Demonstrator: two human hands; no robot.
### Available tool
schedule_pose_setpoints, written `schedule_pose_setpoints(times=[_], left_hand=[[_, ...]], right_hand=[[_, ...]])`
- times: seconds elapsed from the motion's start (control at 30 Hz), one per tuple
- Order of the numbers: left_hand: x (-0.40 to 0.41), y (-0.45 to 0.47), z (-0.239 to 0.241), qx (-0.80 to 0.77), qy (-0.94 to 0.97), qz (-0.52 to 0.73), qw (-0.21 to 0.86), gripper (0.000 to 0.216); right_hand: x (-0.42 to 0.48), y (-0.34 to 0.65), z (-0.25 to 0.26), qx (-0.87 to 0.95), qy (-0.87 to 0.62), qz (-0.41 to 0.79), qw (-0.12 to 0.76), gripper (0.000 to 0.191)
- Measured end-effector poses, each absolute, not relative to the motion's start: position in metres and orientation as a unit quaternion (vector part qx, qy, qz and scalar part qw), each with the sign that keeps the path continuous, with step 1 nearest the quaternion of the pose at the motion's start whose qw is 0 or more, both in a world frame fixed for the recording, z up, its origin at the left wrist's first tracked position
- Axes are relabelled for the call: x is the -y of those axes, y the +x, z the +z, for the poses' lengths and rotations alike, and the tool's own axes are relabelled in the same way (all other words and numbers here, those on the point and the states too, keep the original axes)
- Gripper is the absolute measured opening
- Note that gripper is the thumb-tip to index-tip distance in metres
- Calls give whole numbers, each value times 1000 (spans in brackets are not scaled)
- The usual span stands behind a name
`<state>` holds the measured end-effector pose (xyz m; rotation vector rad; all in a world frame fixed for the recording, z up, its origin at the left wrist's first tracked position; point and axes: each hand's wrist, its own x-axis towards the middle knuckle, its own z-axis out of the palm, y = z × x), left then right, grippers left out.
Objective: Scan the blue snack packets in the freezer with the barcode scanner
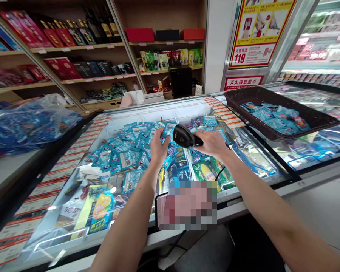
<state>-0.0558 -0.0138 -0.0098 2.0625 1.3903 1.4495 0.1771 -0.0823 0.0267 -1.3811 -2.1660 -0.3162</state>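
Observation:
My right hand [212, 143] grips a black barcode scanner [184, 136] by its handle, with the scanner head pointing left. My left hand [158, 145] pinches a light blue ice-cream packet [168, 130] right in front of the scanner head. Both hands hover over an open chest freezer [164, 107] filled with a heap of several light blue packets [124, 151]. A cable runs down from the scanner past my right forearm.
A dark wicker basket [317, 121] with more blue packets sits on the freezer lid at right. A clear bag of blue packets [28, 124] lies at left. A blurred screen device [187, 206] rests on the freezer's front rim. Shelves of boxed goods [73, 49] stand behind.

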Motion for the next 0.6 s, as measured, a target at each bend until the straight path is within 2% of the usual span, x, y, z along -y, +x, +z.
schedule_pose_setpoints(times=[0.23,0.6], left_hand=[[17,-54,-9,-477,715,503,89,38],[15,-54,-11,-472,724,498,72,35]], right_hand=[[82,176,26,817,-483,-104,297,40],[84,176,27,823,-481,-96,286,38]])
